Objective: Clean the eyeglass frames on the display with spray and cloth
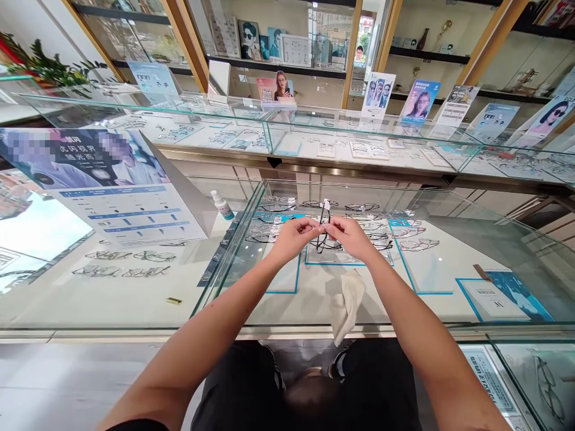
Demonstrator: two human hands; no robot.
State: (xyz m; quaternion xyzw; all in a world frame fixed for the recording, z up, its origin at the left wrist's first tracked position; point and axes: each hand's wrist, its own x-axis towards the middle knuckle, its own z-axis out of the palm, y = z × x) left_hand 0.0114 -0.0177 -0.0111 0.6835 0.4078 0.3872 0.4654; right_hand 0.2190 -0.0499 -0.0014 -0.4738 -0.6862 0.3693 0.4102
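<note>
My left hand (pixel 295 236) and my right hand (pixel 349 237) meet above the glass display counter, thumbs and fingertips pinched together. Between them is a pair of dark-framed eyeglasses (pixel 322 245), turned on end, with a white tag near the top. My fingers hide part of the frame. Nearer to me, a crumpled cream cloth (pixel 348 301) rests on the counter, its lower end reaching the front edge. Rows of other eyeglasses (pixel 362 208) lie in the display around and behind my hands.
A large folded cardboard sign (pixel 130 203) stands on the left counter, beside a small spray bottle (pixel 222 205). A small gold-coloured piece (pixel 173 301) lies nearby. Another glass showcase (pixel 314 129) with upright cards runs across behind. Blue-edged display cards (pixel 498 299) sit at the right.
</note>
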